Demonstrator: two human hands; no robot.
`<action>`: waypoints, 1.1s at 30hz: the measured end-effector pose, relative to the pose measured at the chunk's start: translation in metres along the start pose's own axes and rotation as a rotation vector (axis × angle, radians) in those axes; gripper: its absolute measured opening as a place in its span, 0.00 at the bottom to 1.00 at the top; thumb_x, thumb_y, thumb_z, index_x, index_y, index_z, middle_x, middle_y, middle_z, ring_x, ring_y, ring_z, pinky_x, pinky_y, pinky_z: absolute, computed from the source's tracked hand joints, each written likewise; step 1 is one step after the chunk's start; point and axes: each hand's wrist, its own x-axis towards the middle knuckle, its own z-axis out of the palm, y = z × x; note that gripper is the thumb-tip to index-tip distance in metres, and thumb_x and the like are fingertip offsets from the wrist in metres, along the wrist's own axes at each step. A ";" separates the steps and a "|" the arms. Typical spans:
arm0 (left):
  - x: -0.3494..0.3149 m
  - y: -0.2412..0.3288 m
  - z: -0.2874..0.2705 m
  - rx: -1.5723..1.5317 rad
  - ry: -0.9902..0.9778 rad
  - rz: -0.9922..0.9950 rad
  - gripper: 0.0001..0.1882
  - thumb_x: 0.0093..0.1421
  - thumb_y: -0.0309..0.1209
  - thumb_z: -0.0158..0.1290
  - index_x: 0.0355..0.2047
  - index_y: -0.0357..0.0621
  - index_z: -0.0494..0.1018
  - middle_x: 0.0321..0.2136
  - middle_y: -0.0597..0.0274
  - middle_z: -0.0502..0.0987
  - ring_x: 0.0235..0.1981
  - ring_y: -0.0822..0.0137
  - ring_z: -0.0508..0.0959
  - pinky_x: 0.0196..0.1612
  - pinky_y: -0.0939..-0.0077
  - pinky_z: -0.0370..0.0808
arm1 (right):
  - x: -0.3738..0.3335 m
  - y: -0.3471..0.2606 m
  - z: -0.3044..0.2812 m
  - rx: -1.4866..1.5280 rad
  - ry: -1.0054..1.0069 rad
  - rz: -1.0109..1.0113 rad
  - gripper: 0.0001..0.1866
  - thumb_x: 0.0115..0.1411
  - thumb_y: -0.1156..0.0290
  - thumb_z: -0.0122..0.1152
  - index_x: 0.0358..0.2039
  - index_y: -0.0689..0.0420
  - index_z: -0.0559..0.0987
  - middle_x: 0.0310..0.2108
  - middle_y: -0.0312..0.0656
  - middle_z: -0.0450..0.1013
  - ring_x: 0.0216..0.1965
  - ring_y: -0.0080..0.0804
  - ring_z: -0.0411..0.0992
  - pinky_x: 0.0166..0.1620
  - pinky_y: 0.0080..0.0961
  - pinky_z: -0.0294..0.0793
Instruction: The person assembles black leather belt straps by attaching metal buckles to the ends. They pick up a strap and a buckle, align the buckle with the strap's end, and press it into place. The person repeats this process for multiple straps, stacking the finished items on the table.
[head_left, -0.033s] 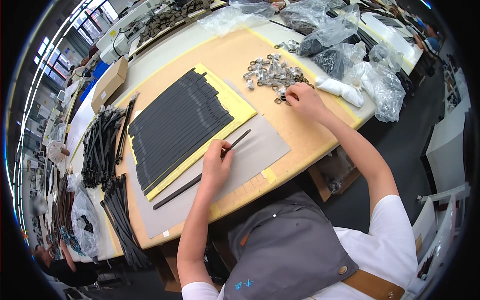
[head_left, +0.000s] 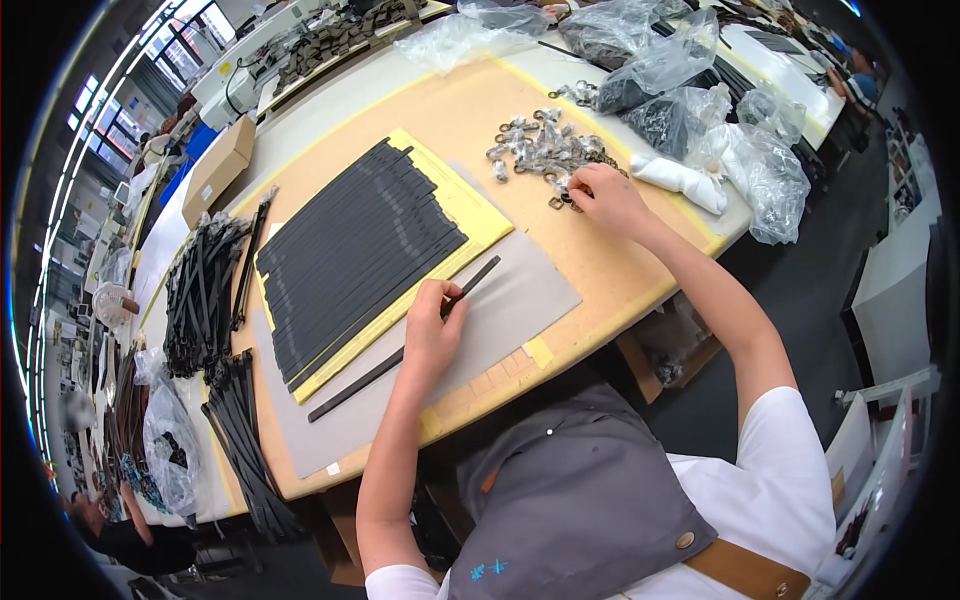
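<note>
My left hand (head_left: pixel 433 328) pinches a narrow dark strap (head_left: pixel 355 386) between thumb and fingers. The strap slants across a grey sheet (head_left: pixel 535 290), with its far end sticking out past my fingertips. Just beyond it, many black straps (head_left: pixel 360 255) lie side by side on a yellow board (head_left: pixel 478 208). To the right, my right hand (head_left: pixel 610 198) has its fingers drawn together at the near edge of a pile of small metal buckles (head_left: pixel 545 150), some in clear wrapping. What those fingertips hold, if anything, is hidden.
Bundles of black straps (head_left: pixel 205 290) lie along the table's left side, with more hanging over the near edge (head_left: pixel 250 450). A cardboard box (head_left: pixel 220 165) stands at the back left. Clear plastic bags (head_left: pixel 680 120) and a white wrapped roll (head_left: pixel 680 184) crowd the right side.
</note>
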 end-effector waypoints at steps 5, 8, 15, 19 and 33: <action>0.000 -0.018 0.004 0.038 0.047 0.083 0.09 0.60 0.21 0.62 0.38 0.37 0.72 0.35 0.55 0.75 0.34 0.60 0.76 0.39 0.69 0.75 | 0.006 -0.006 0.015 0.038 -0.105 0.026 0.08 0.64 0.66 0.62 0.36 0.56 0.82 0.37 0.44 0.78 0.43 0.43 0.78 0.46 0.39 0.78; 0.000 -0.017 0.006 -0.015 0.038 0.059 0.10 0.59 0.21 0.63 0.37 0.37 0.73 0.35 0.56 0.74 0.34 0.59 0.76 0.39 0.68 0.74 | -0.010 -0.005 0.011 0.159 -0.002 0.036 0.07 0.64 0.67 0.64 0.36 0.57 0.82 0.35 0.45 0.79 0.39 0.41 0.79 0.44 0.37 0.78; 0.001 -0.025 0.002 -0.042 0.025 0.045 0.09 0.58 0.20 0.62 0.37 0.37 0.74 0.34 0.53 0.75 0.35 0.58 0.77 0.40 0.68 0.75 | -0.016 0.078 -0.060 0.260 0.548 0.120 0.09 0.66 0.68 0.66 0.38 0.62 0.83 0.31 0.41 0.81 0.33 0.25 0.78 0.38 0.28 0.77; -0.004 -0.021 0.000 -0.006 0.011 0.103 0.08 0.58 0.22 0.61 0.38 0.37 0.75 0.34 0.50 0.77 0.38 0.51 0.79 0.43 0.63 0.76 | -0.040 0.117 -0.087 0.146 0.487 0.170 0.08 0.70 0.70 0.62 0.40 0.62 0.81 0.31 0.40 0.77 0.36 0.23 0.73 0.42 0.25 0.73; -0.064 -0.082 -0.253 0.650 0.545 0.241 0.12 0.54 0.24 0.64 0.39 0.45 0.78 0.50 0.54 0.78 0.57 0.51 0.75 0.60 0.54 0.68 | -0.106 0.157 -0.019 0.312 0.164 0.275 0.13 0.76 0.65 0.57 0.50 0.63 0.79 0.38 0.30 0.73 0.38 0.16 0.66 0.43 0.16 0.67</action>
